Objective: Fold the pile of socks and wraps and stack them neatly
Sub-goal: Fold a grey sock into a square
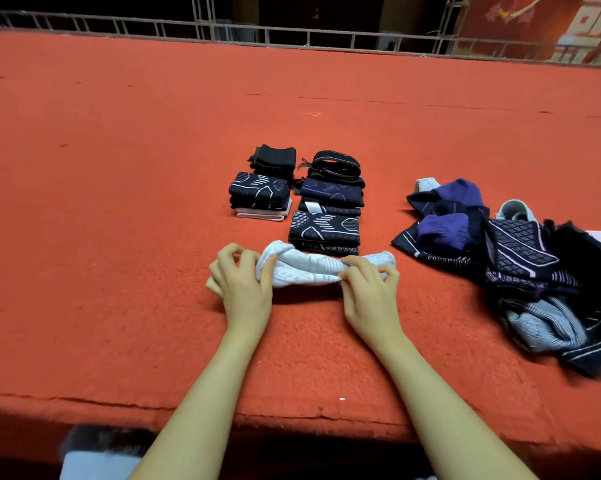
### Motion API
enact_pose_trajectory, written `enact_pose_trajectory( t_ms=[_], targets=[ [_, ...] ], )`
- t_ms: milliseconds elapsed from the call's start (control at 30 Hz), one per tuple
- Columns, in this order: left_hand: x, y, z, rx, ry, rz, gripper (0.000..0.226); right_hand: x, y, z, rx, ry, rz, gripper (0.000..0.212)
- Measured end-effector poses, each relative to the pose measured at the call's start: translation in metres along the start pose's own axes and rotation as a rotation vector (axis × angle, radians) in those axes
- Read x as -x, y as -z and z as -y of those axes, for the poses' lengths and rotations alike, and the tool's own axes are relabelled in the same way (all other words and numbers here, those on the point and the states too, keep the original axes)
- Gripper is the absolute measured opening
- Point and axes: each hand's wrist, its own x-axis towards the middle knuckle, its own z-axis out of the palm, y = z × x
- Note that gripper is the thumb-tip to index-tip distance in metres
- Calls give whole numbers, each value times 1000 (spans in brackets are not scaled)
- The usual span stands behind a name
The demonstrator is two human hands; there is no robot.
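Red felt table — both hands pinch a white sock; railing behind.

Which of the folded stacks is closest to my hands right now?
The navy stack with the white X pattern, the front one of the right-hand column; it sits just behind the white sock both hands hold.

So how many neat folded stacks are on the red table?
5. Back left black stack, back right black wraps, middle left navy stack, middle right purple stack, front navy stack. The unfolded pile may hide more.
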Motion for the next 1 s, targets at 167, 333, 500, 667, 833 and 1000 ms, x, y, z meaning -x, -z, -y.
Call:
enact_pose_trajectory(
  t_ms=[167,333,500,667,833,1000],
  targets=[
    [-1,4,1,74,80,-18,33,4,12,9,-53,30,-17,13],
    [-2,12,3,17,105,3,49,2,11,8,-98,-75,-30,24],
    [-6,10,5,-36,-2,113,44,-1,9,-5,61,-34,173,46],
    [-15,0,3,-23,64,69,24,-12,9,-15,206,-173,147,54],
    [-30,-5,8,-123,223,185,43,-14,9,-20,140,-437,85,70],
    [-9,2,14,-193,76,174,62,-3,5,-25,82,-493,39,64]
  ],
)
